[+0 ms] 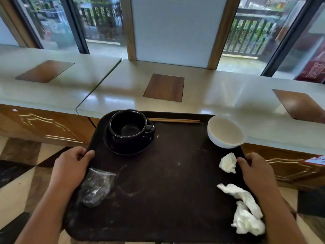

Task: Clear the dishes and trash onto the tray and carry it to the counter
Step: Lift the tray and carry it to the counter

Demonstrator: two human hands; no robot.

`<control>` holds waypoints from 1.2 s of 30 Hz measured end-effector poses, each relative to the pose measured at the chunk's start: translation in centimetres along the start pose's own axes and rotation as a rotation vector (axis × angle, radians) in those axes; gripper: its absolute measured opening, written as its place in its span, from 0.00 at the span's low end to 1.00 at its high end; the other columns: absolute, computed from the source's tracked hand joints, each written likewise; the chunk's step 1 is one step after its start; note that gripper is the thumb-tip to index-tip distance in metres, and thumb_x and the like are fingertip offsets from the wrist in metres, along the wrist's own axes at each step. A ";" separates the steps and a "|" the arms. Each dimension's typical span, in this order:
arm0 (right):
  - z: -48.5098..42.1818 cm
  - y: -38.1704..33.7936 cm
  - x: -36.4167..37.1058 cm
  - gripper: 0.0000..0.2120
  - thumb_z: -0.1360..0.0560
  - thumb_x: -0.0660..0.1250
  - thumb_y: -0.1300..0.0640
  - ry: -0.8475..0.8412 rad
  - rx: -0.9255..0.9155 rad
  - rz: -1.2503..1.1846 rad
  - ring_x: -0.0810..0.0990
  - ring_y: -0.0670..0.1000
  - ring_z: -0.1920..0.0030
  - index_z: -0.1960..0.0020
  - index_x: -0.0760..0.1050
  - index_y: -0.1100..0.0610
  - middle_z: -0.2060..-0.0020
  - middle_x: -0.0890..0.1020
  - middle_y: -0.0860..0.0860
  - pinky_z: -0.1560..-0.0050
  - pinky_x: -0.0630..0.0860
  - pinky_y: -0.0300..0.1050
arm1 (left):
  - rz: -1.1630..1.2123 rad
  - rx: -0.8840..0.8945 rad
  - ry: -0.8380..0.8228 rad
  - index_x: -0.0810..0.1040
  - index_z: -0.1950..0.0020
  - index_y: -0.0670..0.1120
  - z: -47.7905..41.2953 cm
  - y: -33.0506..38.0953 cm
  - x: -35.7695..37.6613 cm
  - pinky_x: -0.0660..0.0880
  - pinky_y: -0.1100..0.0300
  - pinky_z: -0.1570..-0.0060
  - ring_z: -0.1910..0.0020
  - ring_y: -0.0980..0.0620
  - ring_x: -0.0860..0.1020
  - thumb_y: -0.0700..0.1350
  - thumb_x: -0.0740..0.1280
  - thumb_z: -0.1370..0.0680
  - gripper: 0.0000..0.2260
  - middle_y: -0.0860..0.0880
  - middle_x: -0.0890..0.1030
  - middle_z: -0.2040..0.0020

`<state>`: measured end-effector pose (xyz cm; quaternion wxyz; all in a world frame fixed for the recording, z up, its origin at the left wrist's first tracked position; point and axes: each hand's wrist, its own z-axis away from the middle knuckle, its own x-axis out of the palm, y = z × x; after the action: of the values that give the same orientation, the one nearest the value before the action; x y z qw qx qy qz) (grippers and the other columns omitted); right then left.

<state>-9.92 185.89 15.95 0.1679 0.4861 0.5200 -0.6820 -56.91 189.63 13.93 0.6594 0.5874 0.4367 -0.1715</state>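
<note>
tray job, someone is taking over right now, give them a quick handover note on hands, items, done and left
Left hand grips the tray at its left edge; right hand grips the right edge.
On the tray: black cup on its saucer, chopsticks along the far edge, white bowl, crumpled napkins, clear plastic wrapper.
Done: the dishes and trash in view are loaded.
Left: tray is held in front of the counter, not set down.
</note>
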 end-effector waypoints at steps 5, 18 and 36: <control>-9.2 -1.2 0.5 0.11 0.20 0.64 0.55 -0.007 -0.034 -0.005 0.72 0.54 0.61 0.46 0.77 0.63 0.59 0.78 0.55 0.60 0.64 0.45 | 0.023 -0.011 0.013 0.77 0.66 0.49 -5.1 4.3 3.9 0.68 0.53 0.66 0.67 0.48 0.77 0.49 0.70 0.23 0.13 0.50 0.79 0.69; -23.1 -5.0 3.7 0.10 0.20 0.64 0.56 -0.038 -0.018 -0.036 0.73 0.55 0.59 0.48 0.77 0.63 0.59 0.77 0.55 0.57 0.65 0.46 | 0.009 -0.017 -0.014 0.78 0.64 0.47 -17.1 10.3 9.4 0.73 0.51 0.64 0.65 0.48 0.78 0.51 0.68 0.22 0.13 0.48 0.81 0.67; -43.0 -11.3 17.7 0.07 0.23 0.66 0.56 0.029 0.131 0.009 0.73 0.55 0.62 0.55 0.78 0.60 0.65 0.77 0.52 0.59 0.66 0.47 | -0.020 0.050 -0.074 0.77 0.65 0.46 -42.8 11.6 22.8 0.70 0.53 0.68 0.69 0.52 0.76 0.47 0.70 0.22 0.12 0.51 0.79 0.70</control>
<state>-5.58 232.89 7.87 0.1312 0.5083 0.4744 -0.7067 -51.59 238.68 6.50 0.6584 0.5925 0.4136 -0.2106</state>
